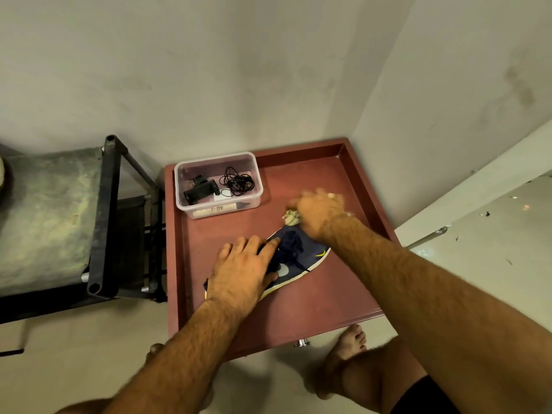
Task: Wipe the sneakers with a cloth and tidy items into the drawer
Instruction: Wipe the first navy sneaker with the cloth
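A navy fabric sneaker with yellow marks (301, 258) lies under the flat, pressing left hand (243, 268); the blurred right hand (318, 213) grips a pale crumpled cloth (290, 217) at its toe.

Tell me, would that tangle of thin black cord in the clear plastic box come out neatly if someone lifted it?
Probably not. The black cord lies in loose, overlapping loops, so it would likely hang floppy and trail. It looks thin, so probably very light. It could snag the black gadget beside it in the clear box.
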